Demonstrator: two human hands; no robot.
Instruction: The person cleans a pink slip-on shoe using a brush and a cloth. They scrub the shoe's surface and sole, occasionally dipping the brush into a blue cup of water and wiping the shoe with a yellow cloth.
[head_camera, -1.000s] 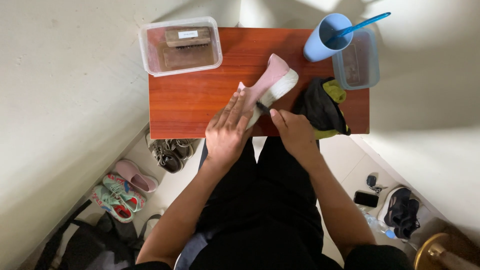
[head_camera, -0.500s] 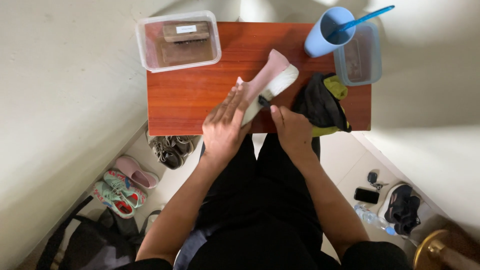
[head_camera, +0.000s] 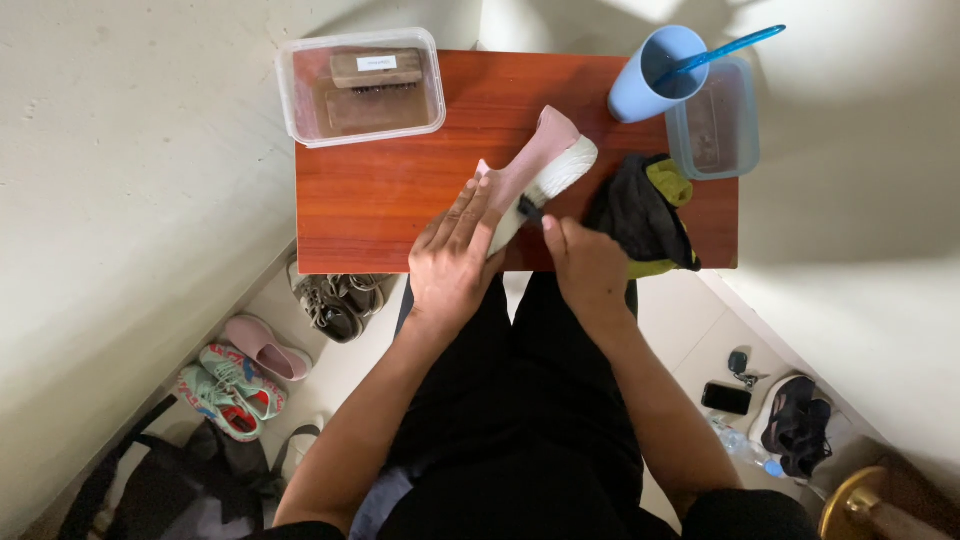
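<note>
A pink shoe (head_camera: 545, 150) with a white sole lies tilted on its side on the red-brown wooden table (head_camera: 380, 190). My left hand (head_camera: 455, 255) rests on the shoe's near end, fingers stretched along the upper, holding it down. My right hand (head_camera: 585, 265) is closed at the sole's near end, pinching a small dark tool (head_camera: 526, 208) against the white edge. What kind of tool it is I cannot tell.
A clear tub (head_camera: 360, 85) holding a wooden brush stands at the table's far left. At the far right are a blue cup (head_camera: 650, 75) with a blue toothbrush and another clear tub (head_camera: 715, 120). A black and yellow-green cloth (head_camera: 640, 215) lies beside my right hand. On the floor lie shoes (head_camera: 340, 300), a phone (head_camera: 727, 398) and a bag (head_camera: 180, 485).
Both hands stay on the shoe. My right hand has shifted slightly along the sole's near end; the shoe has barely moved.
</note>
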